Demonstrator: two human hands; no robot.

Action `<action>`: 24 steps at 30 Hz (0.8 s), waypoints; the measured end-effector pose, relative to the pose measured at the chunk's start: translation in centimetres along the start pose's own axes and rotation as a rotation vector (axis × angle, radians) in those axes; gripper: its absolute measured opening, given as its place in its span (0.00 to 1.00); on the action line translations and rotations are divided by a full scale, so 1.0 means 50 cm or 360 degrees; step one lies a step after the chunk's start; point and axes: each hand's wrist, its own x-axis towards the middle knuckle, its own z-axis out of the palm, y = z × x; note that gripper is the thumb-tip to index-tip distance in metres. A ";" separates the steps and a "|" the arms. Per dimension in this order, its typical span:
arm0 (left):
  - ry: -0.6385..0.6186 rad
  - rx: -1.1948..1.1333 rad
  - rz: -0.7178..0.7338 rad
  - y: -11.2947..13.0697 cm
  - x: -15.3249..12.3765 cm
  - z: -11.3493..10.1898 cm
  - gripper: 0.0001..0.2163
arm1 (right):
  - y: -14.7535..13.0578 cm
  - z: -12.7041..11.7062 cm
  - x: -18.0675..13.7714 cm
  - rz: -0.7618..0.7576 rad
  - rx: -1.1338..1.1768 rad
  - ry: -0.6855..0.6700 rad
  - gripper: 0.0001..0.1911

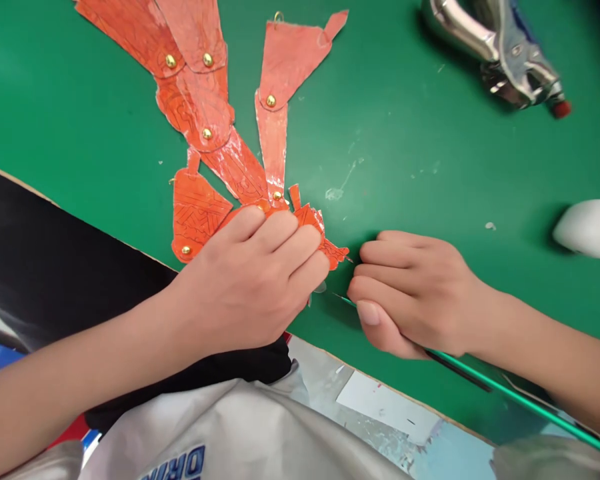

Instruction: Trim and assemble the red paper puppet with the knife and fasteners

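An orange jointed figure (240, 167) lies flat on the green bench (405, 153), its pieces overlapping at brass fasteners (207, 134), presumably so they can swing. The left hand (250, 287) curls over its lower end, probably to steady it; the fingertips are hidden, so whether they pinch cannot be told. Just beside, the right hand (420, 293) is closed around a green rod (520, 392), gripped near its thin tip, likely for control, the length trailing under the forearm. A metal hand tool (517, 50) and white rounded object (590, 229) sit well apart, leaving elbow room.
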 end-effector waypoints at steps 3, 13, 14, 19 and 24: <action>0.0034 -0.0056 0.0003 -0.001 -0.001 -0.001 0.09 | -0.008 -0.007 0.002 0.0036 0.0026 0.0010 0.21; 0.0002 -0.0233 -0.0011 -0.012 0.002 -0.015 0.09 | -0.224 0.090 0.025 0.1417 0.0162 0.1092 0.20; -0.0008 -0.0254 -0.0015 -0.012 0.003 -0.015 0.09 | -0.244 0.108 0.040 0.1530 0.0106 0.1250 0.20; -0.0041 -0.0268 -0.0114 0.011 0.005 -0.021 0.11 | -0.290 0.176 0.103 0.1914 -0.0193 0.1517 0.22; -0.0108 -0.0248 -0.0299 0.055 0.013 -0.033 0.12 | -0.283 0.159 0.080 0.1945 -0.0067 0.1563 0.23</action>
